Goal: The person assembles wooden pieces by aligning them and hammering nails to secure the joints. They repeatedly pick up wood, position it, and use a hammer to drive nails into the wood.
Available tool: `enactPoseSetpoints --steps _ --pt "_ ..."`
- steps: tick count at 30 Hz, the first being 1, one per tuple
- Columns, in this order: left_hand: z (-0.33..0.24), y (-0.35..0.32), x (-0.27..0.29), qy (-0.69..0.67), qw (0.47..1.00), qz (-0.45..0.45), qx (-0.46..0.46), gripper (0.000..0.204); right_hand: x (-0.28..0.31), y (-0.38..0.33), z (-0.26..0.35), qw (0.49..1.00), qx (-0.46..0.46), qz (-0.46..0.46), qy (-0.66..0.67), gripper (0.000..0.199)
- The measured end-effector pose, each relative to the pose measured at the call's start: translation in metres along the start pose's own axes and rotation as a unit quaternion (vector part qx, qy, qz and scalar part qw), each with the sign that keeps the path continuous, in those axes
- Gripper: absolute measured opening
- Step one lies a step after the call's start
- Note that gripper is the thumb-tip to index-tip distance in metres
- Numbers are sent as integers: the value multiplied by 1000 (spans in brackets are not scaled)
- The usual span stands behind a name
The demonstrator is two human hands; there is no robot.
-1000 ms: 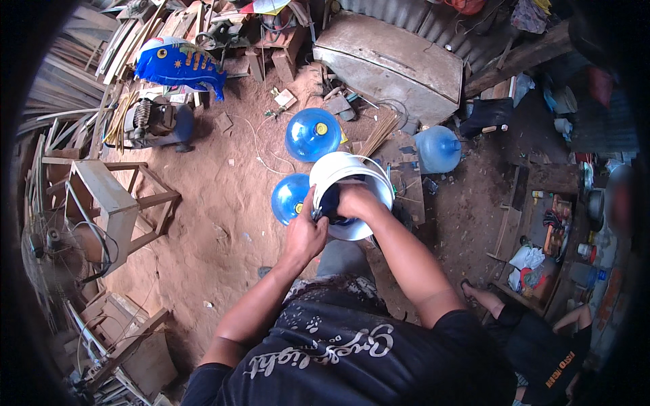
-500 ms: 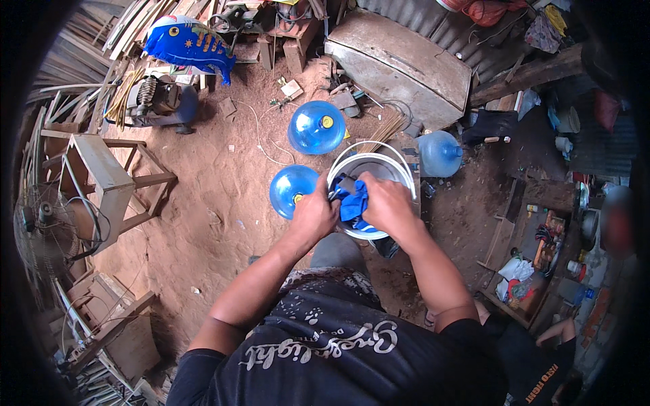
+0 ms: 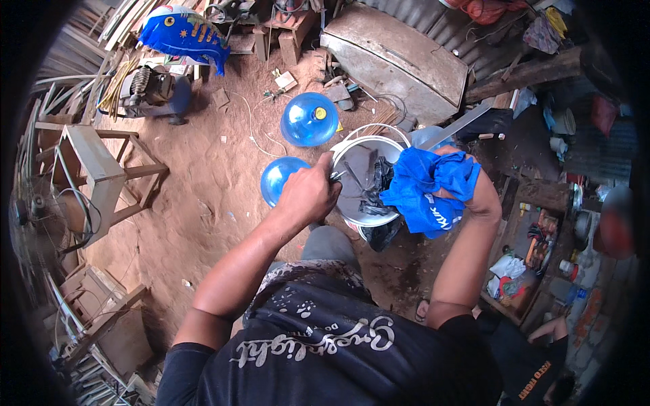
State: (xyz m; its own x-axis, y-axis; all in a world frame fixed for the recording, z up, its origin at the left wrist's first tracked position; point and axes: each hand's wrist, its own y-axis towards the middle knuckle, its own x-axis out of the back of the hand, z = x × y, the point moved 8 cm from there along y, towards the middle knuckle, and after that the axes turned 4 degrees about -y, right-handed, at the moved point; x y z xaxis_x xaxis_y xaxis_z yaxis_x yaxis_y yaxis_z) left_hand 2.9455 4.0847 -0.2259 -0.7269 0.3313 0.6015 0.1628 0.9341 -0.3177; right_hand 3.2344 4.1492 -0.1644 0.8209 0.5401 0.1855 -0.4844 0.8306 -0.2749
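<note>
My left hand [image 3: 309, 193] is closed at the left rim of a white bucket [image 3: 342, 145]. A bit of shiny metal shows by its fingertips, and I cannot make out what it grips. A blue cloth [image 3: 426, 179] with white print is bunched in my right hand [image 3: 482, 193], over the bucket's right rim. From behind the cloth a flat grey strip [image 3: 460, 124] points up and right; whether that hand holds it too is hidden. Crumpled black plastic [image 3: 380, 179] lies inside the bucket, and more black plastic hangs below its rim.
Two blue water jugs [image 3: 309, 119] with yellow caps stand left of the bucket; a third is partly hidden behind the cloth. Beyond lies a long worn box [image 3: 399, 57]. A wooden frame [image 3: 101, 172] and a fan stand at left. Another person [image 3: 528, 352] is at lower right.
My right hand has lifted the blue cloth out of the bucket to the right. The grey strip now shows behind it, and the black plastic inside is visible. My left hand stays near the rim.
</note>
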Motion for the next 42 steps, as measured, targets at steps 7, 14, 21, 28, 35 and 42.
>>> enactPoseSetpoints --steps 7,14,21,28,35,42 --pt "2 -4 -2 1 999 25 36 51 15 -3 -1 998 39 45 14 71" --pt "5 -6 -8 1 997 57 61 58 9 -18 -38 995 -19 -5 103 98" --pt "47 -1 -29 31 998 8 52 58 -116 -6 -12 896 75 -252 -358 88" --pt "111 -18 -53 60 988 22 141 66 -139 -27 -139 971 -127 -197 -44 61" --pt "84 -29 -30 52 986 56 150 65 -67 -63 -168 870 -57 -111 477 61" --pt "80 -25 -34 67 982 90 154 68 -64 -48 -104 960 58 -228 155 50"
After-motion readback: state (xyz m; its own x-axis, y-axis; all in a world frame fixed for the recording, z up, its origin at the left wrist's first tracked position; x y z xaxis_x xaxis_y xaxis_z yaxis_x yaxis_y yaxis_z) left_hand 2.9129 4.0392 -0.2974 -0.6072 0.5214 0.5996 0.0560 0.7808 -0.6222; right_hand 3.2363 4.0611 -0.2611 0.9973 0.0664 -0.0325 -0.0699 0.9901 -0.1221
